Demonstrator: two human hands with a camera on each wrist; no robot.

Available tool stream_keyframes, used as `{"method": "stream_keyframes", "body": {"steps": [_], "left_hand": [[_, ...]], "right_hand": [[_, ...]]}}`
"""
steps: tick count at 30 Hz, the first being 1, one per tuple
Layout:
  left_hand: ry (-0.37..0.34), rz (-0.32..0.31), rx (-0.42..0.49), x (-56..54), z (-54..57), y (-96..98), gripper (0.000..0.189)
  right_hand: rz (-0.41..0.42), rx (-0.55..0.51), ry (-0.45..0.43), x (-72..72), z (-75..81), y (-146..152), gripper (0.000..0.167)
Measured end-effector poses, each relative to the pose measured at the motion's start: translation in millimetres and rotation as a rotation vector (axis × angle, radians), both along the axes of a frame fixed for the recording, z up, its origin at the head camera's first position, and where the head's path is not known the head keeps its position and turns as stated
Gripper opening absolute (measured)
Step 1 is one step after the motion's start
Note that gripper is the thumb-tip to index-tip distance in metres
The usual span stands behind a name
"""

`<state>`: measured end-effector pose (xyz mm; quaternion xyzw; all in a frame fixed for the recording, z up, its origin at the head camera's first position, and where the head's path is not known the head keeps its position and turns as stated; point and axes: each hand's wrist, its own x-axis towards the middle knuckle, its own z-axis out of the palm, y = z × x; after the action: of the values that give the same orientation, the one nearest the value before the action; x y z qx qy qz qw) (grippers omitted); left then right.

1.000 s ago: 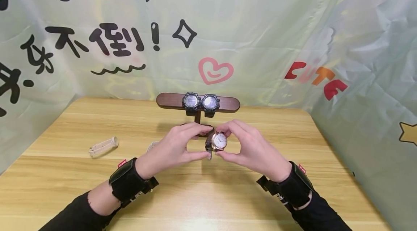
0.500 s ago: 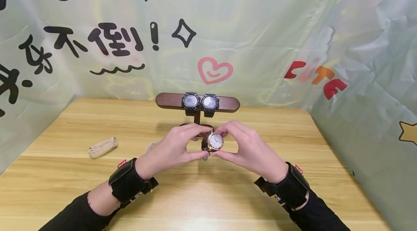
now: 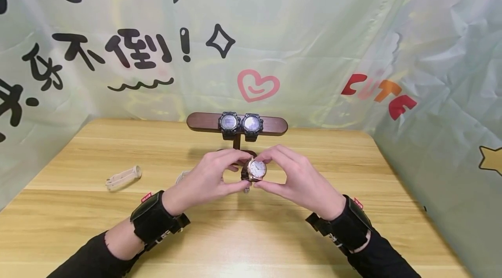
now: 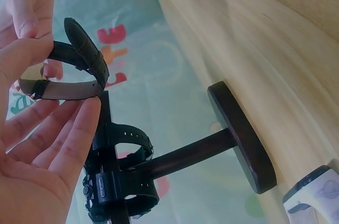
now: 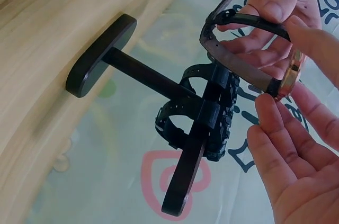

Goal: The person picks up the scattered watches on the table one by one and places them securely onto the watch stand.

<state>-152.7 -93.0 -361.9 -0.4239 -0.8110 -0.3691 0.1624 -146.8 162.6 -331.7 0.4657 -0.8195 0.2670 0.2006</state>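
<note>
A wristwatch with a white dial, gold-toned case and dark strap is held between both hands, face toward the head camera. The left hand pinches it on the strap side, thumb below and fingers above. On the case side, the right hand grips it by thumb and fingertips. Seen from the right wrist, the strap forms a loop with its tail sticking out. Just behind stands a dark wooden watch stand. Two black sports watches sit side by side around the middle of its bar.
A pale-strapped watch lies on the wooden table at the left. Another white item is mostly hidden behind the left hand. A printed cloth hangs behind the table and along its right side.
The watch and the right hand have shifted slightly left, and the dial has turned a little. The left hand has barely moved. The stand and its two watches stay put.
</note>
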Motion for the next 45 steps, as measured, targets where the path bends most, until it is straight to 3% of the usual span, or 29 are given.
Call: {"method": "stream_keyframes", "body": {"steps": [8,26,35,45], "left_hand": [[-0.017,-0.004,-0.002,-0.9,-0.4,-1.2,0.049],[-0.056,-0.039,0.039,-1.7,5.3,-4.8,0.057],[-0.035,-0.033,0.056,-3.0,6.1,-6.0,0.054],[-0.018,-0.017,0.048,-7.0,17.5,-17.4,0.053]], "right_hand": [[0.011,0.011,-0.033,-1.4,2.4,4,0.048],[0.002,-0.055,0.08,-4.9,-3.4,0,0.049],[-0.001,-0.055,0.087,-7.7,-4.2,-3,0.05],[-0.034,-0.064,0.068,-17.0,1.7,0,0.047]]}}
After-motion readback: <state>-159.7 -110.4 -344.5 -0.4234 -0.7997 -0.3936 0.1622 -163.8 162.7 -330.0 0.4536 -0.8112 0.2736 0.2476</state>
